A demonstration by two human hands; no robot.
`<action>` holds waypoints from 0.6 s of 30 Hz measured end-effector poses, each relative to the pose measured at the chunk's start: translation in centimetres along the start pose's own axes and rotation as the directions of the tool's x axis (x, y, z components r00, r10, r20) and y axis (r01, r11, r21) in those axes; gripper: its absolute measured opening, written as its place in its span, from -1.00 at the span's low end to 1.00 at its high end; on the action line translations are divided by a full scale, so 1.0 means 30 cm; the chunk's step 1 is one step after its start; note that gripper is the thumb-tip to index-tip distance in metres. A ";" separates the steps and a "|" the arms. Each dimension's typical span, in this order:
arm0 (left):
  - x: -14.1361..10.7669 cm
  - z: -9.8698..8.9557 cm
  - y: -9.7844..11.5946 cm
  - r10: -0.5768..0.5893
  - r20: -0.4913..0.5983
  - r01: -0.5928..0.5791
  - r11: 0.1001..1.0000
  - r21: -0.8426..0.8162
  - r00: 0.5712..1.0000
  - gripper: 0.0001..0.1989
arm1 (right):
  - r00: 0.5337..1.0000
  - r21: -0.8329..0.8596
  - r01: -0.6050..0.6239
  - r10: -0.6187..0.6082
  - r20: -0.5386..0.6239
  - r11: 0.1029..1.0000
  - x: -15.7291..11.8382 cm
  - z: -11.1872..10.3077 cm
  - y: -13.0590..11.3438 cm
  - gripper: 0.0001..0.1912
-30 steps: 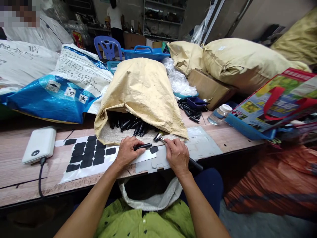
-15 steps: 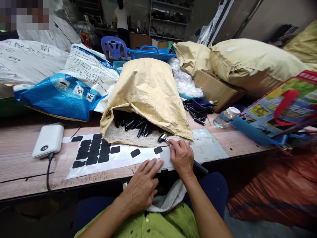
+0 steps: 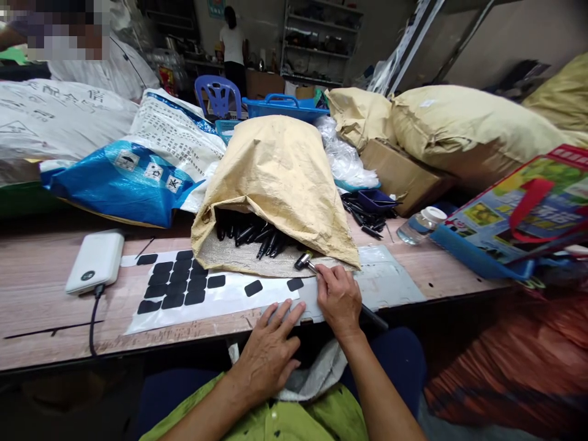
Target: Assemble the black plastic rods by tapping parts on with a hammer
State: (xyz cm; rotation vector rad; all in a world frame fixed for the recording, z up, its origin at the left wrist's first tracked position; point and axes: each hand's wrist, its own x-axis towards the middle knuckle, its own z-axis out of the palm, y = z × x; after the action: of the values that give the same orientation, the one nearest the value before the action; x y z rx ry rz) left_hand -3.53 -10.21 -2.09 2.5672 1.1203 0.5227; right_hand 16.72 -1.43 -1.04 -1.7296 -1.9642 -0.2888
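Observation:
My right hand [image 3: 339, 300] is closed around a small hammer [image 3: 303, 261], whose short cylindrical head lies at the mouth of a tan woven sack [image 3: 280, 165]. The dark end of its handle sticks out behind my wrist. Fingers stretched, my left hand [image 3: 271, 346] rests at the table's front edge, holding nothing. Just beyond its fingertips is a white sheet [image 3: 234, 300] bearing several black rounded patches [image 3: 177, 286]. Inside the sack's opening lie several shiny black pen-like pieces [image 3: 264, 239]; the rest of its contents are hidden.
A white power bank [image 3: 95, 262] with a black cable lies left. On the right are a clear jar [image 3: 420, 225], a pile of black pieces [image 3: 367, 222], and a colourful bag [image 3: 519, 208] in a blue tray. Sacks line the back; a person [image 3: 233, 46] stands far behind.
The whole view has shifted slightly, with things sitting a little lower and to the right. Both hands and the hammer keep nearly the same place on the table.

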 end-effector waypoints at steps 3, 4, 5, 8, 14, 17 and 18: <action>0.054 -0.060 -0.001 -0.076 -0.057 0.068 0.990 -0.127 0.995 -0.71 | 1.000 0.007 -0.001 0.001 0.000 1.000 -0.001 0.001 -0.001 -0.72; 0.083 -0.086 -0.014 -0.123 -0.097 0.107 0.981 -0.159 0.988 -0.69 | 1.000 0.012 -0.003 0.003 0.003 1.000 -0.001 0.001 -0.001 -0.72; 0.116 -0.113 -0.036 -0.178 -0.145 0.152 0.972 -0.178 0.973 -0.67 | 1.000 0.017 -0.004 0.004 0.005 1.000 -0.001 0.000 -0.002 -0.72; 0.221 -0.182 -0.145 -0.378 -0.312 0.354 0.926 -0.135 0.871 -0.64 | 1.000 0.028 -0.011 0.011 0.008 1.000 0.000 -0.005 -0.004 -0.72; 0.323 -0.220 -0.365 -0.576 -0.366 0.633 0.773 0.047 0.731 -0.66 | 1.000 0.026 -0.013 0.013 0.012 1.000 0.002 -0.017 -0.011 -0.72; 0.295 -0.220 -0.389 -0.579 -0.296 0.631 0.766 0.124 0.760 -0.67 | 1.000 0.023 -0.024 0.024 0.014 0.999 0.002 -0.019 -0.014 -0.73; 0.276 -0.223 -0.388 -0.587 -0.289 0.639 0.757 0.136 0.756 -0.68 | 0.999 0.022 -0.030 0.030 0.016 0.999 0.002 -0.019 -0.015 -0.73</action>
State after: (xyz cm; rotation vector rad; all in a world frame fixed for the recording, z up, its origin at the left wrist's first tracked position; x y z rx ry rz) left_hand -8.67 4.39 0.95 2.1230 2.1122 0.5459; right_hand 16.41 -1.74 -0.45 -1.7506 -1.9432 -0.2428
